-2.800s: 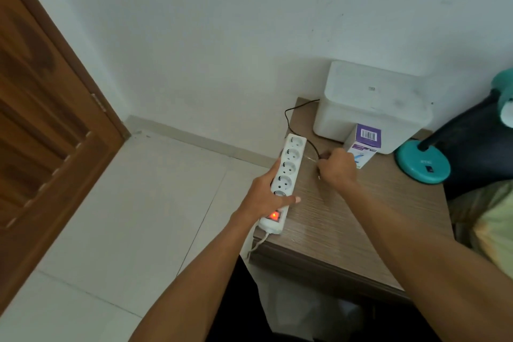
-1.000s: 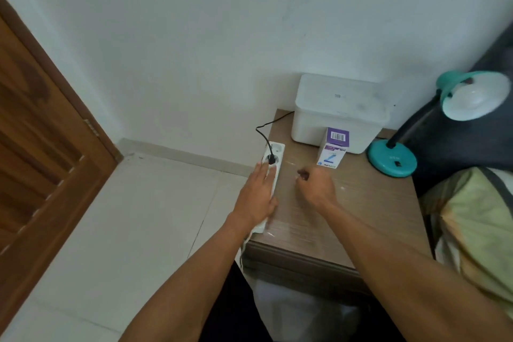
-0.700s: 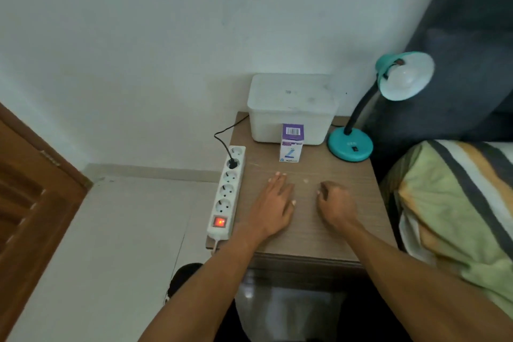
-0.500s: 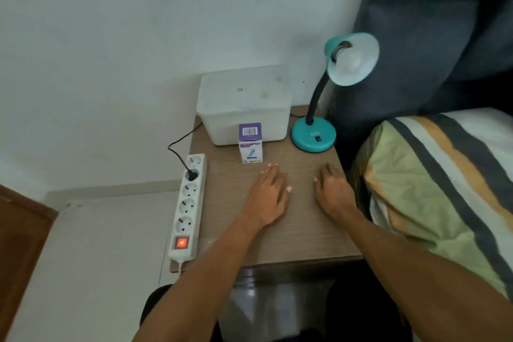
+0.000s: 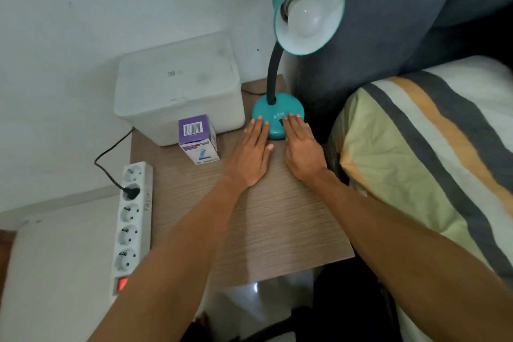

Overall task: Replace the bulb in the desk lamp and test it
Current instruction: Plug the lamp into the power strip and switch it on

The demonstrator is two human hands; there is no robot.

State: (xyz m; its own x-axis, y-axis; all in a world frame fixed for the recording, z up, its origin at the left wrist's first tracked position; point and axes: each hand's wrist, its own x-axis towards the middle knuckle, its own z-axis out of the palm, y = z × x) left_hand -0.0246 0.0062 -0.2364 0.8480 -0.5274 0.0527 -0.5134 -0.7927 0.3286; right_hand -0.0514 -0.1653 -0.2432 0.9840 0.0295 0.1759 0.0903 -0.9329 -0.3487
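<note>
Resting flat, fingers spread: left hand (image 5: pixel 251 154) and right hand (image 5: pixel 301 147), fingertips on the teal lamp base (image 5: pixel 273 116), gripping nothing. Bulb (image 5: pixel 305 18) sits unlit in the shade; lamp plug (image 5: pixel 130 191) is in the power strip (image 5: pixel 130 225), switch glowing red

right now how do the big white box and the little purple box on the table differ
The white box is much larger and plain with a lid; the purple box is small, with a barcode on top. The white box sits at the wall; the purple box stands in front of it. Both rest on the table.
</note>
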